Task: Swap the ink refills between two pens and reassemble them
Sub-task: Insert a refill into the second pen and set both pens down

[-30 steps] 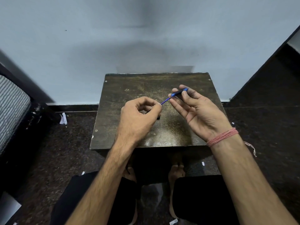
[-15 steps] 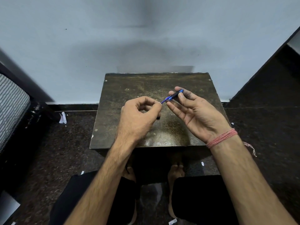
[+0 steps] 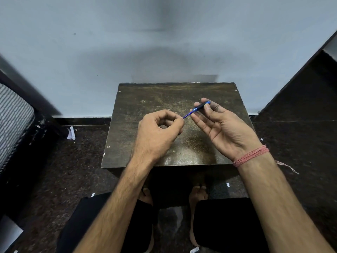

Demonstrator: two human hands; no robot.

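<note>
While the right hand (image 3: 223, 128) pinches the short blue-and-black pen barrel (image 3: 201, 106) over the worn dark wooden table (image 3: 182, 95), the left hand (image 3: 157, 136) pinches its thin blue refill (image 3: 187, 115) near the table's middle.

The small table (image 3: 175, 143) has a dark, scuffed top, worn dull in the middle and glossy along the near edge. The pen barrel (image 3: 201, 106) looks like shiny blue plastic with a matt black grip. A wristband (image 3: 250, 155) of pink thread, the floor (image 3: 291, 143) dark speckled polished stone
</note>
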